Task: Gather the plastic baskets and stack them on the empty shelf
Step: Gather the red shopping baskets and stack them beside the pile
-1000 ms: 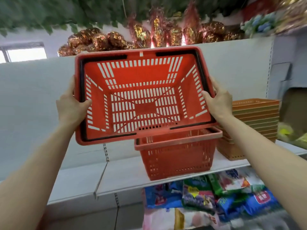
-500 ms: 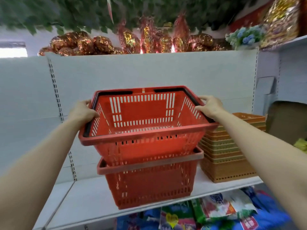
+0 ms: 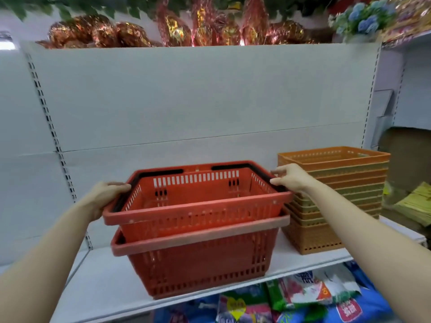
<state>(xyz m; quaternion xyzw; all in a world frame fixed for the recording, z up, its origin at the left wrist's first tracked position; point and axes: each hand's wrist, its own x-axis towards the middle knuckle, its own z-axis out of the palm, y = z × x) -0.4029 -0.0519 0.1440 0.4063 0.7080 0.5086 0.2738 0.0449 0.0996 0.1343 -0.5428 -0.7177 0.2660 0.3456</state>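
Observation:
A red plastic basket (image 3: 198,213) with black folded handles sits nested in a second red basket (image 3: 200,264) that stands on the white shelf (image 3: 98,283). My left hand (image 3: 106,197) grips the upper basket's left rim. My right hand (image 3: 291,178) rests on its right rim, fingers partly spread over the black handle. A stack of several orange and olive baskets (image 3: 335,201) stands on the same shelf just right of the red pair.
The white back panel (image 3: 186,96) rises behind the shelf. Foil-wrapped goods (image 3: 177,31) and blue flowers (image 3: 363,19) sit on top. Bagged goods (image 3: 303,297) fill the shelf below. A cardboard box (image 3: 410,155) and yellow packs (image 3: 417,203) lie at the right.
The upper red basket has come down from a tilted, raised position and now sits level inside the lower basket. Both hands followed it down along its rims.

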